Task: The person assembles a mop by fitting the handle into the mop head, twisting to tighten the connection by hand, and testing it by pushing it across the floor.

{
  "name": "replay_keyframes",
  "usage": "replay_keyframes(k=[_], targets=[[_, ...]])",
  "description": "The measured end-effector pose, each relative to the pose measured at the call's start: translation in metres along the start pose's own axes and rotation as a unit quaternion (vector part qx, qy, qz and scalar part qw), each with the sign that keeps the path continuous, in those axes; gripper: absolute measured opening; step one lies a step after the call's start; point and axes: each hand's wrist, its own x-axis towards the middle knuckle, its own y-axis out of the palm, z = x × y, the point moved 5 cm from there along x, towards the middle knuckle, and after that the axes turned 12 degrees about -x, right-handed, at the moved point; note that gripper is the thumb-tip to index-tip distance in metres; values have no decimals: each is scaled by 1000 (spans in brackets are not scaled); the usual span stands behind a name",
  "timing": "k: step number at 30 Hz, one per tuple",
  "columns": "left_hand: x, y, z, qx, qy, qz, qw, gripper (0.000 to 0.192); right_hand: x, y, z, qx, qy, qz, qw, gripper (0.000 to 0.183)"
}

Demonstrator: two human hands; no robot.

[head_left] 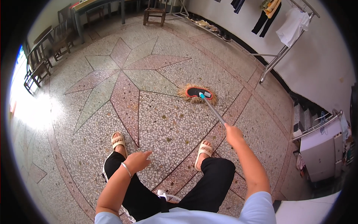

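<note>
My right hand grips the grey pole of a dust mop out to the right. The flat mop head rests on the terrazzo floor ahead of me, with a tan string fringe, a black top and red edging. A turquoise joint links pole and head. My left hand, with a bracelet at the wrist, hovers above my left leg. It is empty, its fingers partly extended.
A terrazzo floor carries a star pattern. Wooden chairs line the left side, and a wooden stool stands at the back. A metal clothes rack runs along the right wall above shoes. Stairs and a grey cabinet are at right.
</note>
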Motion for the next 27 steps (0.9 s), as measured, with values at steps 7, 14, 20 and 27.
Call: replay_keyframes(k=[7, 14, 20, 27], targets=[[-1, 28, -22, -43, 1, -25, 999, 43, -99, -85, -64, 8, -38, 83, 996, 41], [0, 59, -18, -75, -47, -74, 993, 42, -80, -119, -72, -30, -62, 53, 996, 29], [27, 90, 1, -93, -98, -73, 988, 44, -5, -79, -61, -52, -73, -2, 996, 20], [72, 124, 3, -67, -144, -21, 987, 45, 71, 8, -66, -75, -75, -18, 994, 21]])
